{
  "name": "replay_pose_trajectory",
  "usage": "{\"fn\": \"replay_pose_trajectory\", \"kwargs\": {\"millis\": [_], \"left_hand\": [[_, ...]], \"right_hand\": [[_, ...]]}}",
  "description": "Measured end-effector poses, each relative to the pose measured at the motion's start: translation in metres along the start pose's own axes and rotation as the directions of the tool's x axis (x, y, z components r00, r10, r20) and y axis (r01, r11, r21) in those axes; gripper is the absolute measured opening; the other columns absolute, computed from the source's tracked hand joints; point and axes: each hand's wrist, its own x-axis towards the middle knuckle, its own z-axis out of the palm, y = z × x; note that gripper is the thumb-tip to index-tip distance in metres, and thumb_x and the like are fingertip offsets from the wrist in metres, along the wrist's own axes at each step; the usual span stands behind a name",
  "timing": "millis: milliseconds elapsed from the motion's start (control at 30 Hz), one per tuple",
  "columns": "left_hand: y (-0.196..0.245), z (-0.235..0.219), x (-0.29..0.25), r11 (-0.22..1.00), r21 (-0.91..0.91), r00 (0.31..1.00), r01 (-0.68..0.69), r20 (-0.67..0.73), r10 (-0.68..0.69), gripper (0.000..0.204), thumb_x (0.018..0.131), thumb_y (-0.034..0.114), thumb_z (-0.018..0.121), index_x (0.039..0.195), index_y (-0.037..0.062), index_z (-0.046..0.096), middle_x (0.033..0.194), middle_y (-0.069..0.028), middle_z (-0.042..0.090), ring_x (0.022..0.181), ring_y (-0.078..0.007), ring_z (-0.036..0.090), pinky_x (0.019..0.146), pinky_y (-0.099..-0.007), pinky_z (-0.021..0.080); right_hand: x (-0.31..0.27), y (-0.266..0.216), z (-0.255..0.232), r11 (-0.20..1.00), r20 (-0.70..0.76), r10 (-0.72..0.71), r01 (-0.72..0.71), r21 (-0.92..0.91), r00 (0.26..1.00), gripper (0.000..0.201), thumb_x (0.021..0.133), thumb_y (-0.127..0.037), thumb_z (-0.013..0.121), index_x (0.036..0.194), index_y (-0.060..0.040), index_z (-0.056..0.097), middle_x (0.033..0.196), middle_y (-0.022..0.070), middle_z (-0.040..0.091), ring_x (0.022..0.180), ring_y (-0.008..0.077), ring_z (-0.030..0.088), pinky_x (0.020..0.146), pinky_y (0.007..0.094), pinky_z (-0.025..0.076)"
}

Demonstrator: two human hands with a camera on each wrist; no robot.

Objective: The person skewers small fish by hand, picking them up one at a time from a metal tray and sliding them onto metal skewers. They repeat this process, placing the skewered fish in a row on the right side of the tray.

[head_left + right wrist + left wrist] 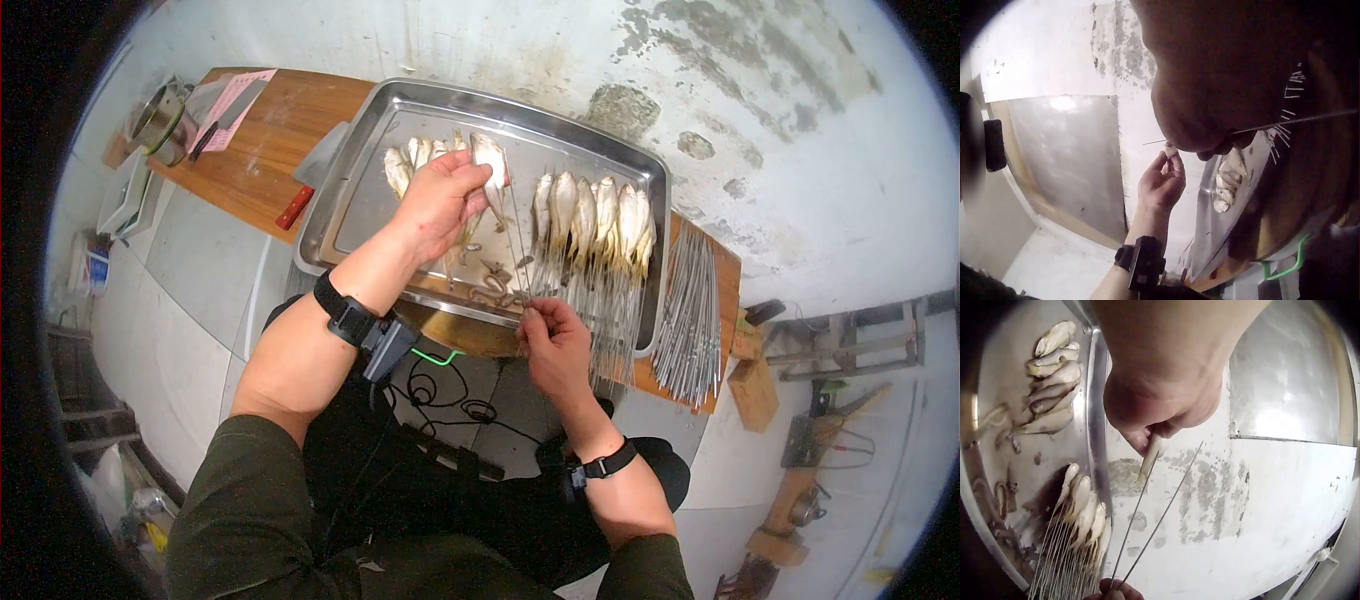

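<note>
The left hand [445, 200] pinches a small silvery fish [488, 160] over the metal tray [350, 200]. In the left wrist view two thin metal skewers [1166, 512] run up from the right hand [1116, 591]; one meets the fish [1149, 464], the other stands apart beside it. Near the tray's front edge, the right hand [558, 350] grips the lower ends of the skewers between thumb and fingers. Loose fish [398, 172] lie at the tray's left, partly behind the left hand. A row of skewered fish [605, 215] rests at its right.
A bundle of bare skewers [690, 320] lies on the wooden board right of the tray. Left of the tray are a red-handled blade [295, 207], a knife [228, 120] on pink paper and a metal pot [160, 122]. Brown scraps [492, 285] lie in the tray; cables hang below.
</note>
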Motion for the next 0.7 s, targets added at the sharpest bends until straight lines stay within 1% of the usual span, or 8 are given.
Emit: {"fn": "replay_pose_trajectory", "kwargs": {"millis": [133, 267, 333, 367, 467, 533, 633, 700], "left_hand": [[0.003, 0.005, -0.004, 1.0, -0.004, 0.997, 0.002, -0.078, -0.003, 0.017, 0.088, 0.003, 0.055, 0.105, 0.0008, 0.057, 0.095, -0.0061, 0.066, 0.072, -0.007, 0.057, 0.061, -0.0187, 0.045], [-0.001, 0.006, -0.005, 0.997, 0.077, 0.999, 0.019, -0.046, -0.015, 0.021, 0.088, 0.002, 0.055, 0.109, -0.0006, 0.056, 0.099, -0.0076, 0.065, 0.086, -0.012, 0.063, 0.072, -0.0226, 0.051], [-0.001, 0.008, -0.006, 0.998, 0.053, 0.997, 0.032, -0.065, -0.028, 0.022, 0.088, 0.001, 0.055, 0.11, -0.001, 0.055, 0.1, -0.008, 0.065, 0.09, -0.0135, 0.064, 0.075, -0.0239, 0.052], [-0.002, 0.007, -0.005, 0.999, 0.042, 0.998, 0.029, -0.059, -0.026, 0.022, 0.088, 0.001, 0.054, 0.111, -0.0015, 0.055, 0.101, -0.0084, 0.065, 0.09, -0.0138, 0.064, 0.076, -0.0244, 0.052], [0.001, -0.001, 0.0, 0.999, 0.044, 1.0, 0.018, -0.016, -0.017, 0.023, 0.089, 0.001, 0.053, 0.111, -0.0024, 0.055, 0.102, -0.009, 0.065, 0.092, -0.0148, 0.063, 0.08, -0.026, 0.053], [0.001, -0.003, 0.0, 0.998, 0.055, 1.0, 0.012, 0.019, -0.013, 0.022, 0.089, 0.001, 0.053, 0.111, -0.0027, 0.055, 0.103, -0.0093, 0.065, 0.093, -0.0154, 0.063, 0.082, -0.0269, 0.053], [0.002, 0.008, -0.006, 1.0, 0.01, 0.999, 0.005, -0.035, -0.005, 0.022, 0.09, 0.002, 0.052, 0.111, -0.0029, 0.054, 0.102, -0.0095, 0.065, 0.093, -0.0159, 0.064, 0.083, -0.0274, 0.053], [-0.004, 0.011, -0.006, 0.998, 0.063, 0.998, 0.001, -0.056, 0.002, 0.014, 0.089, 0.007, 0.053, 0.1, 0.0029, 0.062, 0.087, -0.0027, 0.066, 0.053, -0.0034, 0.045, 0.046, -0.0182, 0.034]], "right_hand": [[0.001, 0.002, 0.001, 0.996, -0.006, -0.027, 0.027, -0.086, 1.0, 0.013, 0.093, -0.011, 0.056, 0.101, -0.0009, 0.056, 0.072, 0.0008, 0.058, 0.057, 0.0056, 0.049, 0.051, 0.0203, 0.039], [0.005, -0.001, 0.002, 0.998, -0.016, 0.002, -0.003, -0.061, 1.0, 0.014, 0.093, -0.011, 0.056, 0.102, -0.0005, 0.056, 0.072, 0.0009, 0.058, 0.057, 0.0059, 0.049, 0.051, 0.0206, 0.04], [0.006, 0.0, 0.001, 0.999, -0.029, 0.01, -0.011, -0.045, 1.0, 0.017, 0.089, -0.013, 0.06, 0.1, 0.0004, 0.062, 0.083, 0.0057, 0.066, 0.074, 0.0117, 0.059, 0.069, 0.0269, 0.048], [0.005, -0.002, 0.001, 0.999, -0.029, 0.01, -0.011, -0.045, 1.0, 0.017, 0.089, -0.013, 0.06, 0.1, 0.0004, 0.062, 0.083, 0.0057, 0.066, 0.074, 0.0117, 0.059, 0.069, 0.0269, 0.048], [0.004, -0.006, 0.004, 0.998, -0.004, 0.047, -0.047, -0.032, 0.999, 0.017, 0.089, -0.013, 0.061, 0.099, 0.0006, 0.061, 0.081, 0.0045, 0.065, 0.073, 0.0109, 0.058, 0.068, 0.0264, 0.048], [0.004, -0.001, 0.006, 0.998, 0.01, -0.053, 0.054, -0.037, 0.999, 0.012, 0.094, -0.01, 0.055, 0.1, -0.0005, 0.055, 0.07, 0.0006, 0.057, 0.055, 0.0061, 0.048, 0.049, 0.0208, 0.039], [0.004, -0.002, 0.007, 0.998, 0.002, -0.041, 0.042, -0.046, 0.999, 0.011, 0.094, -0.01, 0.054, 0.1, -0.0003, 0.055, 0.07, 0.0008, 0.057, 0.054, 0.0061, 0.048, 0.048, 0.0209, 0.039], [0.006, -0.008, 0.008, 0.999, -0.004, -0.021, 0.021, -0.029, 1.0, 0.011, 0.094, -0.01, 0.054, 0.1, -0.0002, 0.055, 0.07, 0.0008, 0.057, 0.054, 0.006, 0.048, 0.048, 0.0208, 0.038]]}}
